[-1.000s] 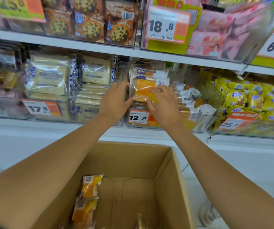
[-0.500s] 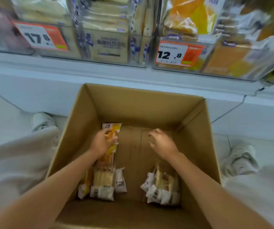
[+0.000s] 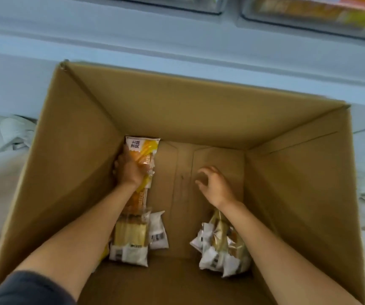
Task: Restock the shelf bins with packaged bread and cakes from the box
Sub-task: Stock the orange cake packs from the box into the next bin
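Note:
Both my arms reach down into the open cardboard box (image 3: 298, 172). My left hand (image 3: 128, 170) grips an orange-and-white packaged cake (image 3: 143, 148) that lies against the box's left wall. My right hand (image 3: 214, 186) hovers over the bare box floor with loosely curled fingers and holds nothing. A pale packaged bread (image 3: 130, 241) lies under my left forearm, with a small white pack (image 3: 157, 230) beside it. Several cream-and-white packs (image 3: 219, 249) are heaped below my right wrist.
The white shelf base (image 3: 177, 47) runs across the top, with the bottom edges of clear shelf bins (image 3: 309, 12) above it. White shoes (image 3: 16, 133) stand on the floor at either side of the box.
My hands left the shelf bin and dropped into the box. My left hand has closed round the orange cake pack; my view tilted further down and closer.

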Demonstrator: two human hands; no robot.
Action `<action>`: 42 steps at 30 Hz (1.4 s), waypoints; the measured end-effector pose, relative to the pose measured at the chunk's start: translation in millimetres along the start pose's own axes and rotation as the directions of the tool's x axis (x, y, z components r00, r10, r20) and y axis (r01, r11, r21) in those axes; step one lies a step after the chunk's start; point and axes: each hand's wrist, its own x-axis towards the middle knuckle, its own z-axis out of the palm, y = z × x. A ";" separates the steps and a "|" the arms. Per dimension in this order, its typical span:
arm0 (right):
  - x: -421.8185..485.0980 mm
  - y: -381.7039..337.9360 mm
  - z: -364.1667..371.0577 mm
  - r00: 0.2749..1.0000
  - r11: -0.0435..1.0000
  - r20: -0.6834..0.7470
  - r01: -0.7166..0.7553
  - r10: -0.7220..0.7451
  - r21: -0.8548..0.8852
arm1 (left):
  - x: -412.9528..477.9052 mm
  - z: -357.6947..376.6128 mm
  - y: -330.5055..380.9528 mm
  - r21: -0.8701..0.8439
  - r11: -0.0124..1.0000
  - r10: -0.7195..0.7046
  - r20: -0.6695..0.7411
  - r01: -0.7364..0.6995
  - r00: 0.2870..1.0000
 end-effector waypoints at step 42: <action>-55.4 -29.8 -22.9 0.978 0.900 0.143 -0.194 0.149 0.390 | -102.7 -77.4 11.4 -0.766 0.621 -0.029 0.186 0.163 0.982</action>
